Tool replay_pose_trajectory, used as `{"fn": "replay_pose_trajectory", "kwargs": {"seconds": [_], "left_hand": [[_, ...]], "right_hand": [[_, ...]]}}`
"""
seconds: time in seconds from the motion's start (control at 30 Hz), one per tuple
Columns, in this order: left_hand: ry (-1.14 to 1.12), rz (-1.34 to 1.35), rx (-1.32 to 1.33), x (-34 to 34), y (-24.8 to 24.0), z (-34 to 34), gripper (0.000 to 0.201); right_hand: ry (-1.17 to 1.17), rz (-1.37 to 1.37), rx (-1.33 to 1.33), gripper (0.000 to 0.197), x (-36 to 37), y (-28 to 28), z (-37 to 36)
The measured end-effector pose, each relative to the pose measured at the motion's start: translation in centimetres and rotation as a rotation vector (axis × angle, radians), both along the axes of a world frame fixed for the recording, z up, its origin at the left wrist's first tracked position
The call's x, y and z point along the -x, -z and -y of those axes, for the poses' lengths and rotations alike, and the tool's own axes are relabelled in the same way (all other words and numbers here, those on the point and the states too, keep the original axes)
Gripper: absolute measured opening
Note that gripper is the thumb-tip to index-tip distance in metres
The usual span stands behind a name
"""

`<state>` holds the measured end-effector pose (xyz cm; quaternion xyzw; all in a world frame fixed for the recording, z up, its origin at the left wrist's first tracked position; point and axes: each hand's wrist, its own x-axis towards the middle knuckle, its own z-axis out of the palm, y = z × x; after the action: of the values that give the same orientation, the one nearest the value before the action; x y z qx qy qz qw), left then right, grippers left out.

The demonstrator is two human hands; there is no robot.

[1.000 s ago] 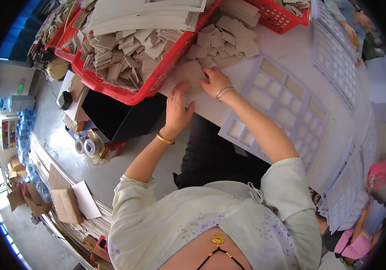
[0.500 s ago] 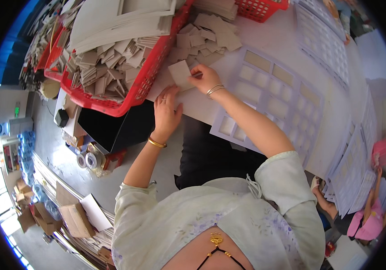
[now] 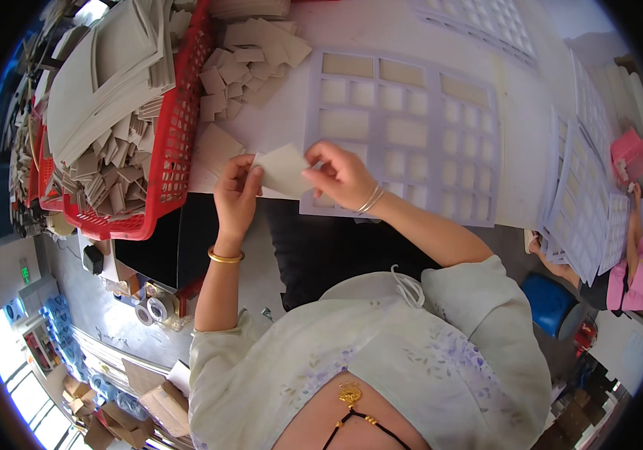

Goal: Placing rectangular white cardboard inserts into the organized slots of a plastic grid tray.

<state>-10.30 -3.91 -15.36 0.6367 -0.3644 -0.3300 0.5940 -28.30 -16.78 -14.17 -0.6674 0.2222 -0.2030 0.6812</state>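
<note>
Between my two hands, above the table's near edge, is a pale rectangular cardboard piece (image 3: 284, 169). The fingers of my left hand (image 3: 237, 193) pinch its left edge. My right hand (image 3: 340, 176) grips the opposite edge between thumb and fingers. Just right of it lies a lavender-white panel (image 3: 434, 127) with rows of rectangular openings, some backed in grey-beige. A small stack of grey cardboard pieces (image 3: 218, 148) lies on the table beyond my left hand. Farther back spreads a loose heap of similar pieces (image 3: 242, 71).
A red plastic basket (image 3: 175, 142) full of cardboard offcuts and large sheets stands at the table's left end. Another openwork panel (image 3: 482, 26) lies at the back, and more lean in a stack (image 3: 580, 202) at the right. A person in pink (image 3: 640, 277) is at far right.
My left hand has come off the table and taken hold of the cardboard piece's left edge. The piece, still in my right hand, is now nearer the panel. My view has swung right.
</note>
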Motion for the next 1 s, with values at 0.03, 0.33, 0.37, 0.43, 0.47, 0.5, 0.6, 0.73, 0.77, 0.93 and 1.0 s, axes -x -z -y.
{"fn": "replay_pose_trajectory", "kwargs": {"seconds": [0.03,0.33,0.37,0.43,0.47,0.5,0.6,0.73,0.77,0.93,1.0], "left_hand": [[0.005,-0.005,-0.006,0.5,0.0,0.7,0.013],[-0.04,0.304,-0.063,5.6,1.4,6.4,0.024],[-0.001,0.362,-0.064,6.0,1.5,6.8,0.026],[0.028,0.352,-0.13,6.5,1.6,7.3,0.026],[0.025,0.347,-0.144,6.6,2.0,7.2,0.026],[0.02,0.342,-0.158,6.6,2.3,7.2,0.026],[0.047,0.362,-0.252,6.6,2.6,7.0,0.027],[0.093,0.456,-0.269,6.9,2.4,7.5,0.03],[0.092,0.566,-0.257,7.0,2.2,7.6,0.031],[0.002,0.585,-0.291,7.9,0.7,7.0,0.03],[0.048,0.729,-0.258,7.5,0.9,6.1,0.027]], "right_hand": [[0.041,-0.049,-0.061,0.016,1.0,-0.2,0.5],[0.565,0.097,-0.034,0.016,8.3,-0.9,8.3],[0.569,0.099,-0.033,0.016,8.9,-1.0,8.5],[0.592,0.047,-0.067,0.015,9.8,-1.2,8.5],[0.594,0.051,-0.067,0.015,10.1,-1.2,8.5],[0.585,0.049,-0.065,0.014,10.3,-1.1,8.5],[0.568,0.056,-0.055,0.016,10.2,-0.7,8.8],[0.477,-0.056,0.071,0.021,9.0,-0.4,9.8],[0.476,-0.052,0.07,0.021,8.5,-0.2,10.1],[0.28,-0.289,0.169,0.011,5.4,1.3,11.2],[0.236,-0.369,0.183,0.009,4.2,1.1,11.2]]}}
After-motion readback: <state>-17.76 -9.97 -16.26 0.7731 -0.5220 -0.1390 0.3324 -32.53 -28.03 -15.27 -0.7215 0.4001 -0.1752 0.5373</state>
